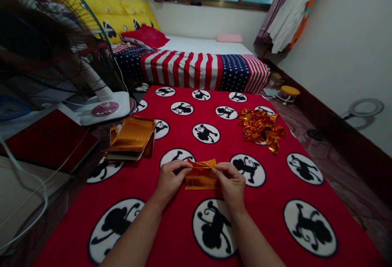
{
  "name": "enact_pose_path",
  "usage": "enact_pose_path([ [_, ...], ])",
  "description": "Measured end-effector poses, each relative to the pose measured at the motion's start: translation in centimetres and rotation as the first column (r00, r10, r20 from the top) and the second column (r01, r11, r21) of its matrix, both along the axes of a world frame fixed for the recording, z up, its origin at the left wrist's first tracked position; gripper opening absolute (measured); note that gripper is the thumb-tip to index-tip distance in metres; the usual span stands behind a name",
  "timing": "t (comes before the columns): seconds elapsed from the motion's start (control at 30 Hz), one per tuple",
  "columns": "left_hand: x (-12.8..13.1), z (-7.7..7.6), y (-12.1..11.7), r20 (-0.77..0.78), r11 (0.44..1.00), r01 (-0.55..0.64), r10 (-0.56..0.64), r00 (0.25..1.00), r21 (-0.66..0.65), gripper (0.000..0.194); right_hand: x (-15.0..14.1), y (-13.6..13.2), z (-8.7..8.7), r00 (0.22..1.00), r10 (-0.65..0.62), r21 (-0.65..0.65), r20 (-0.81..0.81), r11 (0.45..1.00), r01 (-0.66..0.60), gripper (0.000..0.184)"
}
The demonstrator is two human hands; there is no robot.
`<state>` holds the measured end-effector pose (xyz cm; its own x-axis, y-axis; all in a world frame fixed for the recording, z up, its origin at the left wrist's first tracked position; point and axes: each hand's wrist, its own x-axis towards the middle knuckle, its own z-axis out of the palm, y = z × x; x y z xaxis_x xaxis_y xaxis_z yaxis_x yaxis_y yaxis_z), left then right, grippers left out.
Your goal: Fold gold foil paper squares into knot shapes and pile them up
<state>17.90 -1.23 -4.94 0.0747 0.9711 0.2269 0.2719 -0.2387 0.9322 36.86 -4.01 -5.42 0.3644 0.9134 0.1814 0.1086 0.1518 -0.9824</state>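
A folded sheet of gold foil paper is pinched between both hands just above the red blanket with black monkey prints. My left hand grips its left edge with fingers closed. My right hand grips the right edge the same way. A stack of flat gold foil sheets lies to the far left on the blanket's edge. A heap of folded gold paper pieces lies to the far right.
An electric fan stands at the left, its cage close to the camera. A red board lies beside it. A bed with a flag-pattern cover runs behind the blanket. A ring light and small yellow stool sit by the right wall.
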Motion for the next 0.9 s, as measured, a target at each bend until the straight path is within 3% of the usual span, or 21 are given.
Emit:
enact_pose_path([
  [0.3, 0.06, 0.59, 0.03, -0.131, 0.981, -0.043, 0.069, 0.989, 0.191, 0.008, 0.28, -0.17, 0.27, 0.992, 0.016, 0.026, 0.127, 0.999, -0.020, 0.008],
  [0.5, 0.09, 0.87, -0.51, -0.086, 1.000, -0.006, 0.008, 0.996, 0.017, 0.010, 0.14, -0.57, 0.14, 0.996, 0.086, -0.078, 0.033, 0.994, -0.083, 0.009],
  [0.63, 0.13, 0.76, -0.51, -0.015, 0.997, -0.009, 0.007, 1.000, -0.077, 0.008, 0.28, -0.60, 0.12, 0.995, 0.088, -0.078, 0.045, 0.993, -0.085, 0.009],
  [0.9, 0.34, 0.56, -0.47, 0.073, 0.999, 0.013, -0.011, 0.997, -0.036, 0.004, 0.34, -0.52, -0.08, 0.994, 0.094, -0.060, 0.046, 0.994, -0.091, 0.008],
])
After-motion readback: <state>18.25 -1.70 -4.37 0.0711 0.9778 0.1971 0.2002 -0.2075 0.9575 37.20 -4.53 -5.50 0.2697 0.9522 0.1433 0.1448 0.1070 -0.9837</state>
